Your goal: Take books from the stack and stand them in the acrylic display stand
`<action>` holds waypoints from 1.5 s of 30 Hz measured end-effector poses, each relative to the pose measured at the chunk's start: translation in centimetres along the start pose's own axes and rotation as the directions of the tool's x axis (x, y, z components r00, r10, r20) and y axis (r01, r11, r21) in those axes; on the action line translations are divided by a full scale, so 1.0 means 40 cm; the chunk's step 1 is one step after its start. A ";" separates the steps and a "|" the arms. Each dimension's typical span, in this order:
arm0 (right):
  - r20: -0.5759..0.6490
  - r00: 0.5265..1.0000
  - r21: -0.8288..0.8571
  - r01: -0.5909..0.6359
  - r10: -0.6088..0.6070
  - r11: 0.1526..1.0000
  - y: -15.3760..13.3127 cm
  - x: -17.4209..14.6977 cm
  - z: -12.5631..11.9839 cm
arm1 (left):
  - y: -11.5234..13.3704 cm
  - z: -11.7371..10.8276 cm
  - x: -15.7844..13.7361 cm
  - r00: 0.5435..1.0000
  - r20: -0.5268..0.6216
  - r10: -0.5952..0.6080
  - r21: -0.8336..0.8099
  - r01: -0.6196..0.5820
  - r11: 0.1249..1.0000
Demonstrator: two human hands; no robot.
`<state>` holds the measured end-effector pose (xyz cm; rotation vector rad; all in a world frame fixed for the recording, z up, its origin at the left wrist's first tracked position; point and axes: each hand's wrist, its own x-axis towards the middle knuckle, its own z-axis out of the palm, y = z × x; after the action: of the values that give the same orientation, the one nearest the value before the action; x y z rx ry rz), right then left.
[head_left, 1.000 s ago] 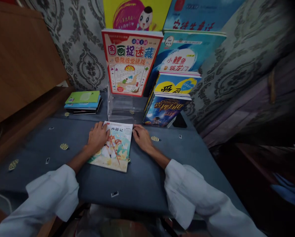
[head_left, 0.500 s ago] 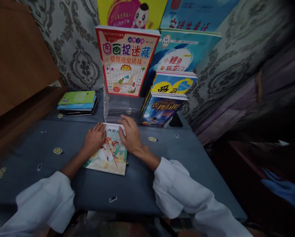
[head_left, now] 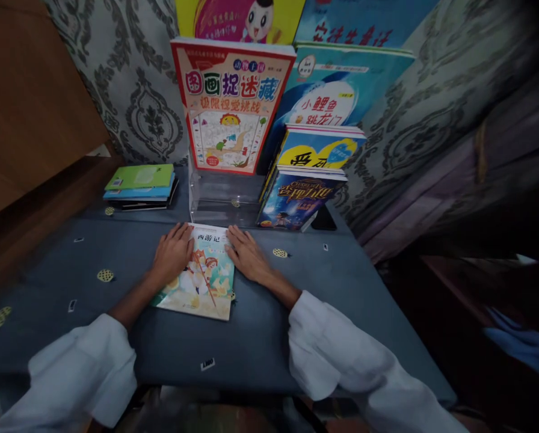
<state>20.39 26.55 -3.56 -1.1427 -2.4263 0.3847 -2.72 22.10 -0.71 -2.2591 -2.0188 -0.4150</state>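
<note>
A picture-covered book (head_left: 206,282) lies flat and closed on the blue-grey tablecloth (head_left: 260,337), its cover facing up. Across its upper left part rests my left hand (head_left: 174,252), palm down with the fingers stretched forward. My right hand (head_left: 248,252) lies flat along the upper right edge, fingertips touching the cover and the rest of the hand over the cloth. Neither hand grips the book. Just beyond it stands a clear stand (head_left: 224,210), holding a red-bordered book (head_left: 233,108) upright on a higher tier.
To the right on the stand are a dark blue book (head_left: 299,201), a yellow-and-blue book (head_left: 321,147) and a teal book (head_left: 341,90). A small pile of books (head_left: 141,186) lies at the back left. A dark flat object (head_left: 324,219) sits beside the stand.
My right hand has come down and to the right, from above the book's top onto its right edge, uncovering the title. My left hand has stayed in place.
</note>
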 end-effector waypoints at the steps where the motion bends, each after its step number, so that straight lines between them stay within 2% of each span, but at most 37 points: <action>1: -0.006 1.000 0.021 0.000 0.001 1.000 0.008 -0.003 0.000 | -0.002 0.001 0.001 1.000 0.004 -0.001 -0.009 0.001 1.000; 8: -0.036 0.999 0.241 -0.011 0.020 0.970 0.042 0.020 0.001 | -0.016 -0.003 0.004 0.998 0.028 0.050 -0.003 -0.050 0.999; 12: -0.041 0.998 0.352 -0.032 0.050 0.936 0.057 0.029 -0.014 | -0.010 -0.009 0.012 0.983 0.080 0.167 0.000 -0.168 0.986; 16: -0.036 0.996 0.387 -0.060 0.080 0.920 0.061 0.034 -0.024 | 0.019 0.003 0.035 0.944 0.123 0.305 -0.089 -0.295 0.951; 19: -0.038 0.997 0.385 -0.045 0.065 0.922 0.059 0.033 -0.023 | 0.052 0.011 0.044 0.885 0.158 0.438 -0.170 -0.412 0.895; 22: -0.041 0.998 0.353 -0.023 0.040 0.935 0.056 0.027 -0.016 | 0.077 0.004 0.025 0.791 0.212 0.574 -0.236 -0.529 0.815; 26: -0.020 1.000 0.282 0.004 0.002 0.959 0.048 0.020 -0.004 | 0.085 -0.024 -0.050 0.674 0.257 0.693 -0.282 -0.633 0.721; 29: -0.004 1.000 0.254 0.015 -0.015 0.967 0.044 0.018 0.000 | 0.087 -0.046 -0.124 0.593 0.245 0.767 -0.307 -0.703 0.642; 32: 0.008 1.000 0.236 0.012 -0.014 0.972 0.041 0.017 0.000 | 0.093 -0.059 -0.180 0.557 0.222 0.800 -0.307 -0.739 0.600; 36: 0.018 0.999 0.188 0.029 -0.033 0.982 0.041 0.014 0.004 | 0.105 -0.066 -0.206 0.576 0.226 0.786 -0.316 -0.720 0.618; 40: 0.020 0.998 0.117 0.053 -0.056 0.992 0.041 0.011 0.011 | 0.107 -0.073 -0.200 0.604 0.207 0.769 -0.441 -0.644 0.625; 41: 0.022 0.998 0.095 0.052 -0.054 0.994 0.038 0.009 0.011 | 0.101 -0.074 -0.196 0.637 0.187 0.748 -0.484 -0.602 0.635; 42: 0.021 0.999 0.069 0.048 -0.050 0.996 0.033 0.006 0.009 | 0.092 -0.074 -0.191 0.691 0.160 0.705 -0.519 -0.549 0.655; 43: 0.014 0.999 0.040 0.042 -0.042 0.998 0.025 0.002 0.005 | 0.078 -0.073 -0.185 0.761 0.124 0.636 -0.541 -0.486 0.687; 45: -0.018 1.000 -0.026 0.009 -0.010 1.000 0.001 -0.011 -0.007 | 0.040 -0.065 -0.172 0.906 0.038 0.421 -0.530 -0.339 0.777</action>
<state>20.82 26.27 -3.46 -1.1403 -2.4264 0.3398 -2.18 14.64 0.21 -3.0221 -1.5598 -0.8448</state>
